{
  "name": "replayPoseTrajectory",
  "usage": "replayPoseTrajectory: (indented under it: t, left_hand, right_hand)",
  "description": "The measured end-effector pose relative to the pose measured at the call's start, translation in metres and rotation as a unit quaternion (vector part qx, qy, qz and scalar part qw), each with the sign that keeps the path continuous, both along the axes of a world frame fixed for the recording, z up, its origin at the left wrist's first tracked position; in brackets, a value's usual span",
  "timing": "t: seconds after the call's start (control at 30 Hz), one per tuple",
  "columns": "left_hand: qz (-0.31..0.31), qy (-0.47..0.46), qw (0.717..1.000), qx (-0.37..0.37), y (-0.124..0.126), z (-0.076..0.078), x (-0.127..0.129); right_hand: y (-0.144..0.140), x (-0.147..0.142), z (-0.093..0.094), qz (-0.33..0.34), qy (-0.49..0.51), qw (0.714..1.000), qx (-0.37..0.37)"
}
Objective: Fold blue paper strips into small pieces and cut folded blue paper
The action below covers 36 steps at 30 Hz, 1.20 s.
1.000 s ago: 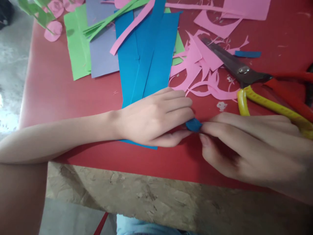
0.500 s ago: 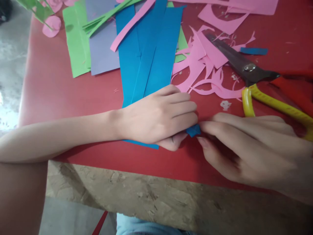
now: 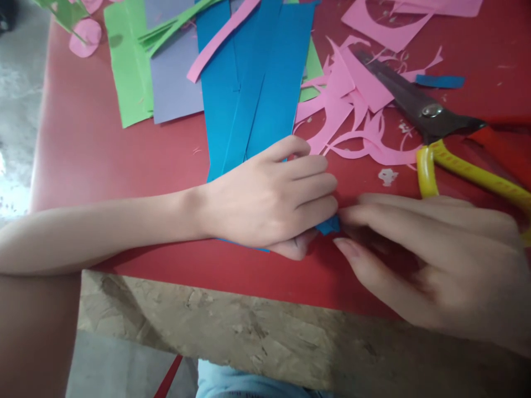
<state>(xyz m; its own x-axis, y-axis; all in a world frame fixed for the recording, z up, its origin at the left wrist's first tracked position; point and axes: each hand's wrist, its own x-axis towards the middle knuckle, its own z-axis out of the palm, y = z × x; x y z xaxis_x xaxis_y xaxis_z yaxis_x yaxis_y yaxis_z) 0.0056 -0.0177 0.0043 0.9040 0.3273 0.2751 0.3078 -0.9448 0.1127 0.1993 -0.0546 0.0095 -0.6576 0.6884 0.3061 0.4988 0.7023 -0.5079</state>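
Observation:
A small rolled piece of blue paper [image 3: 331, 225] sits between my two hands, just above the red table [image 3: 99, 160]. My left hand [image 3: 269, 199] pinches it from the left with thumb and fingers, covering most of it. From the right, my right hand [image 3: 418, 249] grips the same piece with its fingertips. The heel of my left hand rests on the near end of several long blue paper strips [image 3: 249, 88].
Pink paper offcuts [image 3: 348, 105] lie behind my hands. Large scissors [image 3: 418, 108] with red handles and a yellow-handled tool [image 3: 464, 171] lie at the right. Green paper [image 3: 128, 66], purple paper [image 3: 174, 77] and pink paper rolls [image 3: 85, 36] lie at the back left. The table's near edge is chipboard [image 3: 257, 337].
My left fingers have closed further over the blue piece, so less of it shows. The view has shifted slightly; both hands stay in the same spot.

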Motion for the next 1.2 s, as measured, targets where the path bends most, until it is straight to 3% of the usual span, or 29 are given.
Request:
replayPoseTrajectory:
  t: [0.1, 0.17, 0.3, 0.4, 0.57, 0.97, 1.2]
  left_hand:
    - [0.008, -0.007, 0.999, -0.03, -0.001, 0.002, 0.002]
    - [0.026, -0.007, 0.999, -0.043, -0.002, 0.003, 0.003]
    - [0.056, 0.019, 0.998, -0.038, -0.002, 0.0, 0.001]
    - [0.055, 0.016, 0.998, -0.028, -0.002, -0.001, 0.0]
    - [0.061, 0.016, 0.998, -0.032, -0.004, -0.002, 0.001]
    - [0.051, 0.004, 0.998, -0.041, -0.003, -0.003, 0.001]
    - [0.032, 0.017, 0.999, -0.024, -0.001, -0.004, 0.0]
  right_hand:
    - [-0.001, -0.003, 0.003, -0.007, 0.02, 0.998, -0.063]
    - [0.0, -0.006, 0.005, -0.034, 0.033, 0.988, -0.147]
    - [0.005, -0.008, 0.008, -0.058, 0.1, 0.941, -0.318]
    - [0.009, -0.006, 0.006, -0.054, 0.125, 0.921, -0.364]
    - [0.012, -0.006, 0.006, -0.049, 0.136, 0.91, -0.388]
    - [0.006, -0.007, 0.008, -0.051, 0.111, 0.925, -0.361]
    - [0.006, -0.008, 0.006, -0.063, 0.075, 0.954, -0.284]
